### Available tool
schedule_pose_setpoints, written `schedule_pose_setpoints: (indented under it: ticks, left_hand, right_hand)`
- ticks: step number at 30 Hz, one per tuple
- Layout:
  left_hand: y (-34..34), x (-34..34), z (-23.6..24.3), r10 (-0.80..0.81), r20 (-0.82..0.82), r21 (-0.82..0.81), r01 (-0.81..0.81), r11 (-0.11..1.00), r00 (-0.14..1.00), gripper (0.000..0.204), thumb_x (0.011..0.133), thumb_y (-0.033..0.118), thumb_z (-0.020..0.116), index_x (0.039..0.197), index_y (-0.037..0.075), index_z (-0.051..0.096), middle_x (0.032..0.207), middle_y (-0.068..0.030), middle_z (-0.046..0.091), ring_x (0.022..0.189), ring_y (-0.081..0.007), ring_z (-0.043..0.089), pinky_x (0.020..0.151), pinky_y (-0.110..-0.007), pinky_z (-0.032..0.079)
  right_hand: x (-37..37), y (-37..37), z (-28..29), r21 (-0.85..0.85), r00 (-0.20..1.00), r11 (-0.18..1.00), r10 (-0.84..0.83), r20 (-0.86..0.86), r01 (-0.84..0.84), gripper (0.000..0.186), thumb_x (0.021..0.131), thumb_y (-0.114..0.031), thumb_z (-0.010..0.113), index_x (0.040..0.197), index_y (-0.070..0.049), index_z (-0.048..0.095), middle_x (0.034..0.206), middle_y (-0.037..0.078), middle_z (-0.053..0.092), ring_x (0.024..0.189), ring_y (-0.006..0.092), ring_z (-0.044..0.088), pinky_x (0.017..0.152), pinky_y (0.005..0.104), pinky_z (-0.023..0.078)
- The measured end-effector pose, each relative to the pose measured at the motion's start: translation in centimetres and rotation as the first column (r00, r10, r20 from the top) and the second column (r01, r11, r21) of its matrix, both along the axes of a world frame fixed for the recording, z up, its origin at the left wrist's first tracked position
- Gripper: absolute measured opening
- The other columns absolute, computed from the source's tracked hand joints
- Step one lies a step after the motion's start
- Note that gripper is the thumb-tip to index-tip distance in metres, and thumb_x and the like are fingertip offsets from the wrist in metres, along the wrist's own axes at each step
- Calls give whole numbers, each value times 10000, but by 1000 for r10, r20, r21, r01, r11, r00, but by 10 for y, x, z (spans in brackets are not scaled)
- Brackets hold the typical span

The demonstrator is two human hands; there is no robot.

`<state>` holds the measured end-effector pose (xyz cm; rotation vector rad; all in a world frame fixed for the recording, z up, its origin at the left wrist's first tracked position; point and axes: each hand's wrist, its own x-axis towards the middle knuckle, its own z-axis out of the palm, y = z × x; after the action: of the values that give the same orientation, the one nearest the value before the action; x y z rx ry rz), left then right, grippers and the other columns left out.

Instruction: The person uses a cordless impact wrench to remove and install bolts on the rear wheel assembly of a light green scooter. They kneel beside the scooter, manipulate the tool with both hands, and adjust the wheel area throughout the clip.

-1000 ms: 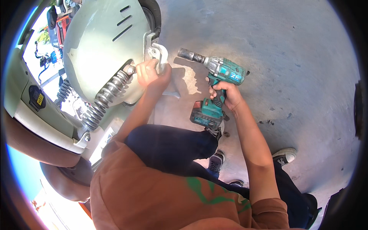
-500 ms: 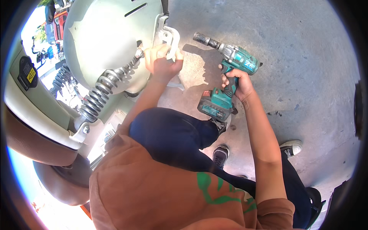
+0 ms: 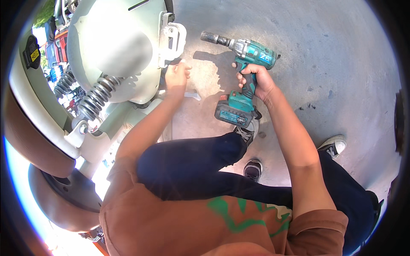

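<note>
My right hand [image 3: 261, 81] is wrapped round the grip of a teal and black cordless impact wrench [image 3: 256, 54]. The wrench's dark socket points left, and its battery pack hangs below the grip. My left hand [image 3: 176, 77] has curled fingers, just below a white metal bracket [image 3: 174, 40] on a large rounded cream panel [image 3: 85, 42]; whatever its fingers may hold is hidden. Left of that hand, a shock absorber with a silver coil spring [image 3: 96, 100] leans against the panel. Its lower end is fixed to a white bracket arm, while its upper end cannot be made out.
A brown padded seat [image 3: 34, 136] and a cream frame run down the left side. Behind them stands a second coil spring [image 3: 64, 83]. Under me is grey concrete floor [image 3: 324, 51], with another person's shoe [image 3: 335, 146] at the right.
My left hand has come away from the shock absorber's upper end and moved down below the bracket. The spring now shows shorter. My right hand still holds the impact wrench.
</note>
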<state>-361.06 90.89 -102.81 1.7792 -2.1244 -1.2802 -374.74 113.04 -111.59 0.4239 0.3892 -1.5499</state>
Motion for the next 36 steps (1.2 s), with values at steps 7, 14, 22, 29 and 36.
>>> schedule_pose_setpoints:
  ticks: [7,14,22,29,36]
  left_hand:
    - [17,-51,-2,101,-252,162,-61,985,962,299,993,257,470,1191,46,542,1050,-75,642,785,-120,562,661,-249,500]
    - [23,-63,-6,94,-299,79,-74,994,950,266,1018,279,429,1146,69,531,1061,-98,620,780,-163,604,642,-294,510]
    - [44,-54,22,159,-308,359,-40,932,938,333,1017,314,420,1205,56,518,1076,-119,640,852,-167,580,711,-299,515]
    - [58,-53,42,539,-478,705,-62,706,693,391,771,-16,459,1156,-44,517,1080,-164,606,933,-248,574,822,-355,493]
    - [62,-69,41,657,-422,758,-155,634,625,327,762,4,477,1086,-14,518,979,-131,572,794,-221,511,714,-320,447]
  right_hand:
    - [-1,-2,-7,-76,999,997,-22,-40,19,395,747,-112,542,1124,-1,591,720,40,572,561,88,504,592,281,502]
    - [-6,-4,1,-112,991,994,-34,-126,20,368,766,-100,532,1111,12,597,703,28,558,562,87,500,591,269,481]
    - [-2,-6,2,-180,994,979,-102,-29,95,369,763,-103,542,1113,0,595,712,27,557,555,87,500,582,271,484]
    - [-8,-9,-2,-186,987,978,-114,-112,92,395,756,-103,535,1130,17,579,716,41,564,551,87,502,584,277,489]
    - [-10,-5,10,-196,991,977,-106,-83,88,422,754,-105,537,1155,21,572,730,60,575,540,92,517,584,279,491]
